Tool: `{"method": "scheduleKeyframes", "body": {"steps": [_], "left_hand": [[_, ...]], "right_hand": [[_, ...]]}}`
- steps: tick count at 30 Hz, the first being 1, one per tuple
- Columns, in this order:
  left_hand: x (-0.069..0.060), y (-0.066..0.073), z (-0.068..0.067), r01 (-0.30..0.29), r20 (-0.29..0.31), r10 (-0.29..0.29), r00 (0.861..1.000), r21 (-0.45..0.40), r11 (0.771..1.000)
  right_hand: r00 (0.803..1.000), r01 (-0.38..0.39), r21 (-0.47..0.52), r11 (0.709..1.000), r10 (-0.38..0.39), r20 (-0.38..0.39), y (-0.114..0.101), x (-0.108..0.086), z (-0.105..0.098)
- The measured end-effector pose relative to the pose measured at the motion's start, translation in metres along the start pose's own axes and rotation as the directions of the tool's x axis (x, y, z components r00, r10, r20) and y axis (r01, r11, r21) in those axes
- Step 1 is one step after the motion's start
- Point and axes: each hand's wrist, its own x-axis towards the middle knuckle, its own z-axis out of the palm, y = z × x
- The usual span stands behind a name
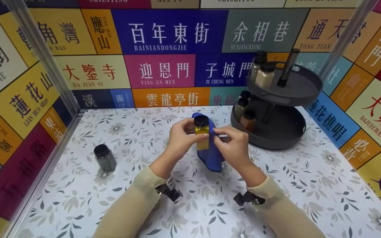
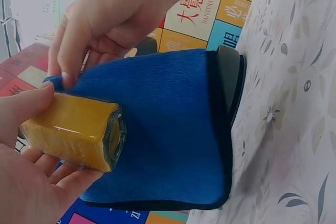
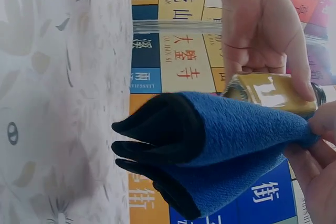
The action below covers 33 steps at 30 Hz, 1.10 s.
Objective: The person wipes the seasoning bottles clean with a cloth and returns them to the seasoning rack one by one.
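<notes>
My left hand (image 1: 183, 136) grips a small glass jar (image 1: 202, 140) of yellow contents with a black lid (image 1: 201, 120), upright above the table. Beside it my right hand (image 1: 235, 143) pinches the upper edge of a blue cloth (image 1: 214, 157) with dark trim. The cloth hangs down in folds just behind and to the right of the jar. In the left wrist view the yellow jar (image 2: 73, 129) lies across my fingers, its base facing the cloth (image 2: 157, 124). The right wrist view shows the cloth's folded layers (image 3: 236, 135) between thumb and fingers.
A jar with dark grey contents (image 1: 106, 160) stands on the table at the left. At the back right is a two-tier dark grey round rack (image 1: 273, 140), holding several black-lidded jars on its left side. Printed walls (image 1: 164, 31) enclose the patterned table (image 1: 137, 205).
</notes>
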Motion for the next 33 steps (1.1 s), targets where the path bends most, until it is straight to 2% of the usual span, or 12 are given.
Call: {"method": "scheduleKeyframes", "body": {"steps": [5, 10, 13, 16, 21, 27, 33], "left_hand": [[0.002, 0.002, -0.008, -0.008, -0.04, 0.008, 0.999, -0.001, 1.0], [0.003, 0.004, -0.012, -0.014, -0.088, 0.012, 0.996, -0.021, 1.0], [0.004, 0.005, -0.012, -0.012, -0.084, 0.01, 0.996, -0.029, 1.0], [0.004, 0.005, -0.012, -0.002, -0.063, 0.001, 0.998, -0.025, 1.0], [0.002, 0.002, -0.009, 0.002, -0.029, -0.002, 1.0, -0.012, 1.0], [-0.001, -0.002, -0.001, -0.025, 0.013, 0.025, 1.0, 0.013, 1.0], [-0.002, -0.004, 0.006, -0.044, 0.036, 0.043, 0.998, 0.041, 0.998]], "right_hand": [[0.997, -0.049, -0.056, 0.997, 0.053, 0.055, 0.005, -0.006, 0.005], [0.982, -0.144, -0.09, 0.986, 0.154, 0.112, 0.01, -0.012, 0.011], [0.972, -0.195, -0.093, 0.976, 0.204, 0.112, 0.011, -0.013, 0.012], [0.972, -0.209, -0.084, 0.974, 0.216, 0.093, 0.008, -0.012, 0.012], [0.986, -0.161, -0.032, 0.986, 0.162, 0.039, 0.001, -0.007, 0.009], [0.995, -0.081, 0.023, 0.996, 0.082, -0.048, -0.008, -0.002, 0.002], [0.995, 0.025, 0.007, 1.0, -0.025, -0.1, -0.012, 0.001, -0.005]]}}
